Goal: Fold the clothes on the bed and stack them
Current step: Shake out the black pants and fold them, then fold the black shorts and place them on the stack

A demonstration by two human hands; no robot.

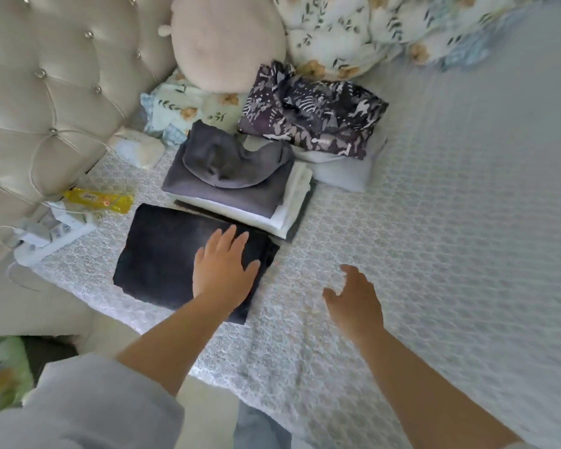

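A folded black garment (162,254) lies flat on the bed near the headboard. My left hand (222,270) rests palm down on its right part, fingers straight. My right hand (353,299) hovers over the bare bedspread to the right of it, fingers loosely curled, holding nothing. Behind the black garment stands a stack with a folded grey garment (227,176) on top of folded white pieces (289,205). Further back, a dark patterned garment (314,115) lies on a pale folded piece (347,173).
The white textured bedspread (450,222) stretches to the right. A tufted headboard (46,92) stands at the left. Beside it lie a yellow packet (98,199), a white power strip (55,234) and a tissue pack (136,147). A round cushion (224,43) and floral bedding (353,30) sit behind.
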